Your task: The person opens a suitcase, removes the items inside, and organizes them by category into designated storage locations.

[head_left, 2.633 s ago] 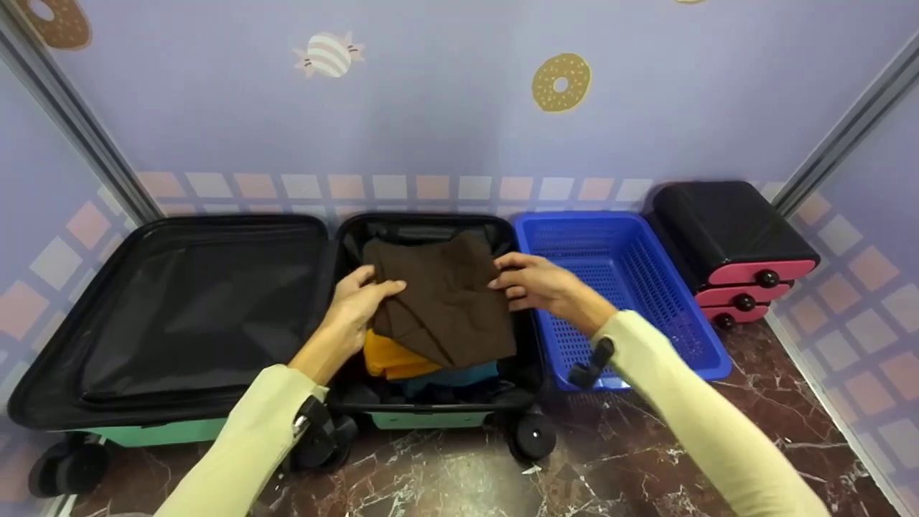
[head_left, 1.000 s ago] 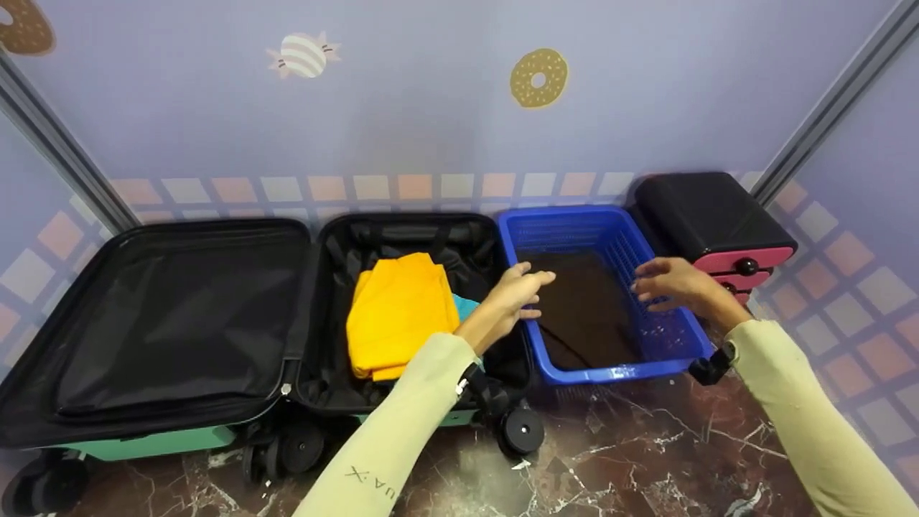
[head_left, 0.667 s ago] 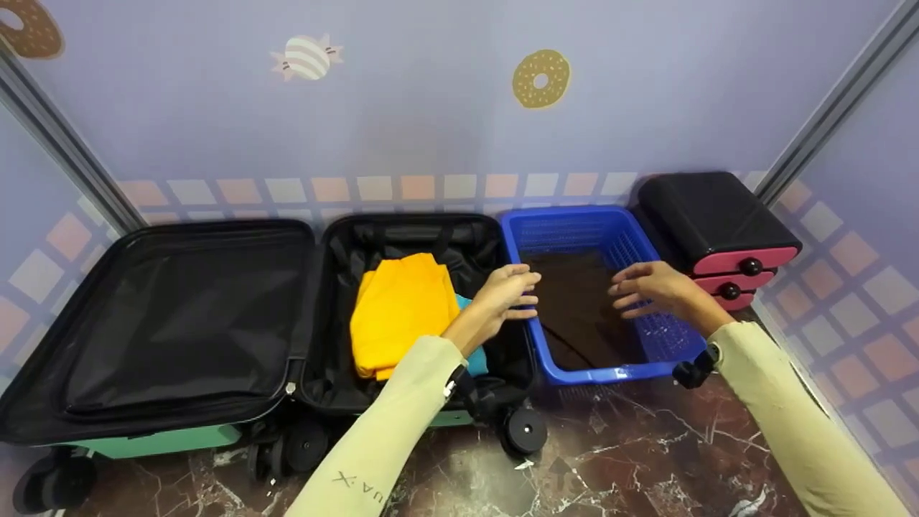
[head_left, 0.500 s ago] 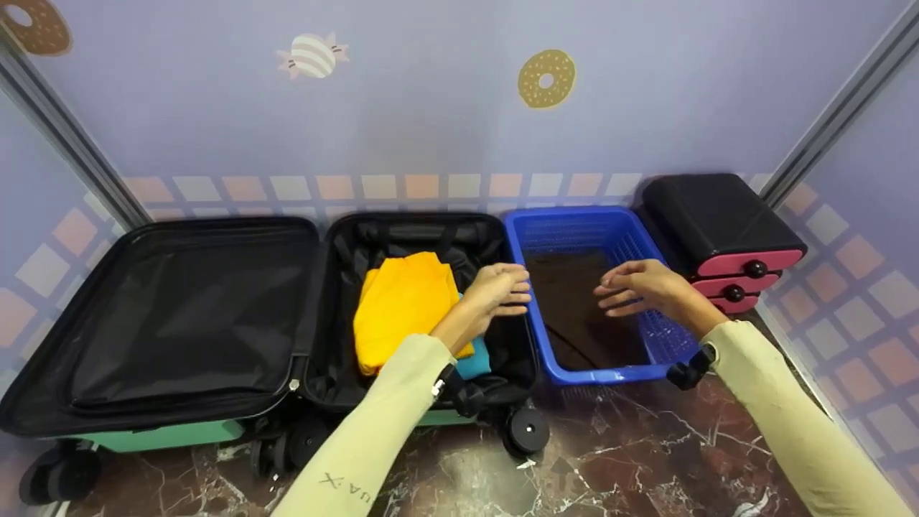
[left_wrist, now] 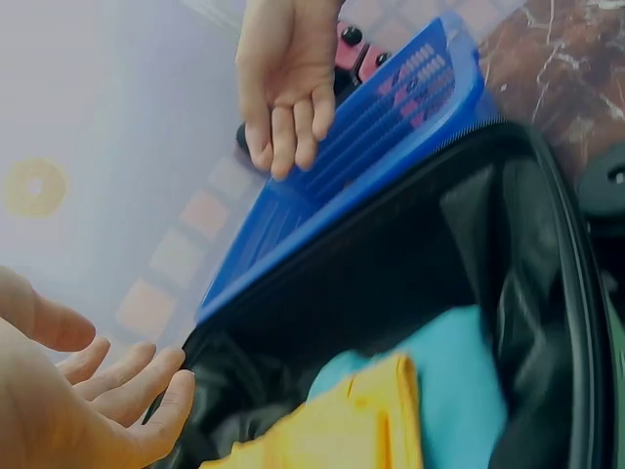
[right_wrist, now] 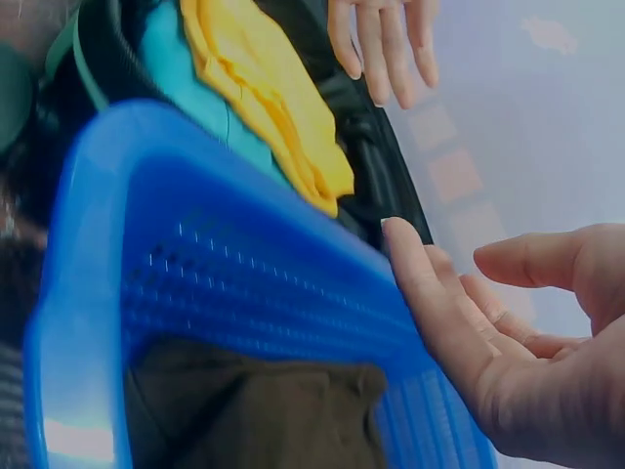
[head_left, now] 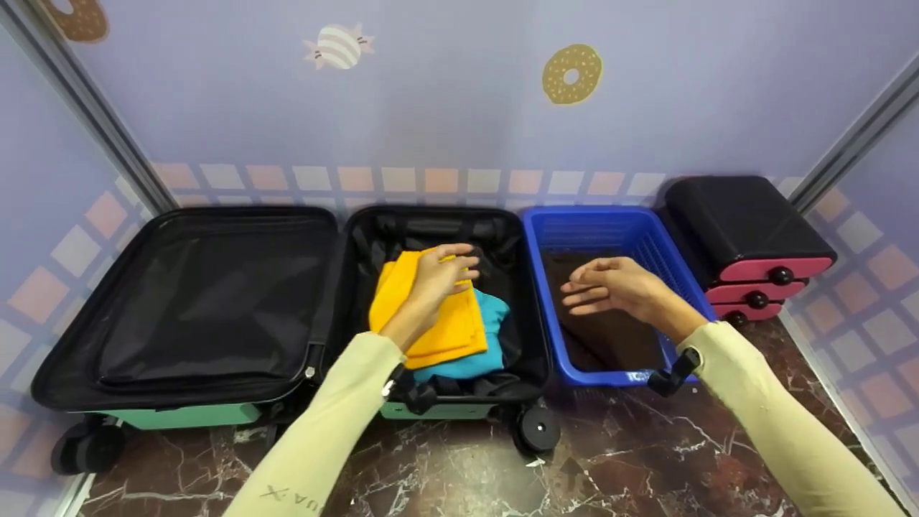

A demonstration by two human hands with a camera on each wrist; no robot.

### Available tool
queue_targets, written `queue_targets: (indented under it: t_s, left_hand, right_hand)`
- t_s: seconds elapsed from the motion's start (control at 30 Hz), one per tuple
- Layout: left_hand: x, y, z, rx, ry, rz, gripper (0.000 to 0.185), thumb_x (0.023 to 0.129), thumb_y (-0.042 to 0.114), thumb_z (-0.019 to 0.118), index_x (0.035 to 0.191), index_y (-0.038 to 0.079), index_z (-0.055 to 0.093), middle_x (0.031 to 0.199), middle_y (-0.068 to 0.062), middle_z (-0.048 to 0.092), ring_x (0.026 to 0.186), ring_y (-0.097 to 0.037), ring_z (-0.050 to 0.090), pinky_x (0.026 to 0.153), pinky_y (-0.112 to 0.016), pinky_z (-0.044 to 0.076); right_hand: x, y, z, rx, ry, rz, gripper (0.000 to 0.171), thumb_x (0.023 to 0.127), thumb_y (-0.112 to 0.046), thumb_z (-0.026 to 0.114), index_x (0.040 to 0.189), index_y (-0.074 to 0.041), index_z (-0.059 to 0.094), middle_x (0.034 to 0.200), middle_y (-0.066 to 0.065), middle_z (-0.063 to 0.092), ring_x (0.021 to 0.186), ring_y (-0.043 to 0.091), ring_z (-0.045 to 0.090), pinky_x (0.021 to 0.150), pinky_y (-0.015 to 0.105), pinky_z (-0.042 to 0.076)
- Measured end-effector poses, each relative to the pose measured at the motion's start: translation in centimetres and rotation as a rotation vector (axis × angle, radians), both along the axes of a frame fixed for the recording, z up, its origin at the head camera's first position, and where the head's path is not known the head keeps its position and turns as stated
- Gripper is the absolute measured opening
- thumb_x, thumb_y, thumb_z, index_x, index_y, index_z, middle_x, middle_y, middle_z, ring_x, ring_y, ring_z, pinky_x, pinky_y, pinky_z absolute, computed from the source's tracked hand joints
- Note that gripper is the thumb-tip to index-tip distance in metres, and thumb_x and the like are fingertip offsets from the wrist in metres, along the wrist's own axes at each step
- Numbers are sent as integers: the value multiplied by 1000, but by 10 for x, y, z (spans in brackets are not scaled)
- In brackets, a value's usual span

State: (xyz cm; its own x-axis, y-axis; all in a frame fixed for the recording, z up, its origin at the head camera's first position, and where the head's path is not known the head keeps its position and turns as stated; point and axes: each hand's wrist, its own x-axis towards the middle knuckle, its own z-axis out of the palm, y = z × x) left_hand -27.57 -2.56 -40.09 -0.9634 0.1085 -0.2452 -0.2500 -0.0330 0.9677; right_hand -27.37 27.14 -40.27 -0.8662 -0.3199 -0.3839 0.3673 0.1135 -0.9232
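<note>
Two hands are out over the floor, and neither holds anything. My left hand (head_left: 438, 273) hangs over the yellow cloth (head_left: 431, 319), fingers loosely spread; the head view makes it look like contact, but the left wrist view shows a gap, so I judge it hovers just above the far edge. That cloth lies folded on top of a teal cloth (head_left: 481, 345) in the right half of the open suitcase (head_left: 337, 287), stacked flat, so the top piece is the easy one to reach. My right hand (head_left: 610, 287) floats over the blue basket (head_left: 535, 237), its grip apart, fingers straight and pointing left toward the suitcase. Below it a brown cloth (head_left: 610, 337) lies flat on the basket's bottom. The basket stands just beside the suitcase on the right, rims close, which keeps the reach between them short. A black and pink drawer box (head_left: 747, 237) stands to the far right. The left half of the suitcase shows only its black lining.
</note>
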Motion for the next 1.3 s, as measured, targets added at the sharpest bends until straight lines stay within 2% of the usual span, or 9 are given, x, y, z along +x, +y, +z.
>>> queue_targets:
  t_s: [0.47, 0.67, 0.8, 0.87, 0.93, 1.03, 1.1, 1.2, 1.3]
  left_hand:
    - [3, -50, -15, -135, -7, 9, 38, 102, 13, 48, 139, 9, 51, 140, -19, 55, 126, -36, 55, 106, -47, 48]
    - [2, -78, -20, -324, -10, 46, 43, 100, 14, 47, 143, 4, 48, 144, -20, 49, 130, -34, 49, 110, -45, 43]
    - [4, -94, -20, -455, -49, 20, 51, 101, 19, 46, 148, 2, 38, 150, -20, 41, 132, -33, 45, 110, -45, 42]
    - [5, -100, -21, -489, -78, -19, 54, 102, 22, 45, 151, 2, 31, 134, -19, 51, 104, -27, 60, 95, -39, 50]
    - [8, -104, -22, -492, -104, -53, 57, 103, 24, 44, 152, 2, 27, 136, -20, 49, 101, -25, 58, 91, -38, 49]
    - [8, -108, -26, -456, -151, -72, 60, 103, 25, 44, 154, 2, 21, 140, -21, 46, 107, -27, 59, 94, -41, 49]
    - [9, -111, -29, -419, -179, -64, 62, 103, 25, 44, 155, 1, 19, 156, -21, 29, 136, -35, 40, 109, -51, 41]
    - [7, -114, -34, -379, -207, -26, 50, 101, 23, 45, 145, 1, 36, 128, -16, 53, 113, -29, 54, 101, -46, 47]
    - [8, -113, -38, -278, -236, 77, 14, 98, 18, 50, 99, 5, 56, 76, -2, 52, 69, -16, 51, 73, -30, 49]
  right_hand:
    - [-7, -25, -10, -82, -80, 33, 24, 103, -6, 45, 122, 7, 41, 107, 18, 70, 98, 31, 72, 91, 45, 58]
    - [-10, -56, -9, -88, -91, 35, 24, 102, -6, 45, 122, 8, 42, 118, 27, 64, 99, 32, 71, 92, 48, 57]
    - [-13, -76, -9, -77, -105, 41, 27, 102, -6, 45, 125, 9, 42, 133, 36, 51, 104, 36, 69, 93, 48, 56]
    - [-14, -85, -10, -70, -115, 46, 28, 102, -6, 45, 126, 8, 42, 139, 38, 46, 111, 40, 66, 95, 49, 55]
    - [-17, -94, -13, -57, -125, 44, 30, 102, -7, 46, 128, 7, 41, 141, 36, 45, 118, 43, 61, 97, 49, 54]
    - [-20, -107, -19, -10, -135, 44, 41, 104, -15, 46, 139, 4, 37, 144, 32, 45, 127, 43, 54, 103, 48, 51]
    - [-22, -115, -24, 33, -137, 42, 51, 105, -23, 46, 147, 2, 31, 147, 30, 43, 130, 42, 51, 106, 48, 48]
    - [-21, -125, -31, 89, -143, 38, 62, 104, -33, 46, 153, -1, 23, 149, 27, 41, 132, 39, 50, 109, 49, 46]
    - [-20, -135, -38, 103, -153, 30, 62, 104, -33, 47, 153, -3, 24, 146, 28, 42, 130, 38, 51, 107, 48, 47]
